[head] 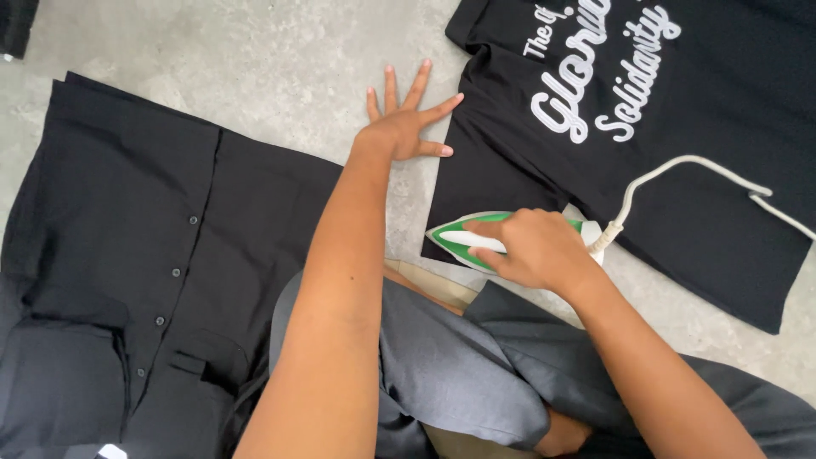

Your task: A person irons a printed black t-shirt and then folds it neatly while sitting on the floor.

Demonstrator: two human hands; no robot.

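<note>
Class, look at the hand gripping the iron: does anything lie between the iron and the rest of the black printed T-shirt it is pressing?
Nothing visible does. The right hand holds the green and white iron on the T-shirt near its lower edge. Its white cord trails across the cloth to the right, behind the iron. The left hand lies flat at the shirt's edge, farther up.

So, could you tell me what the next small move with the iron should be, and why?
Probably slide the iron forward up the black T-shirt: the right hand grips it at the shirt's near corner, and the left hand pins the edge flat.
</note>
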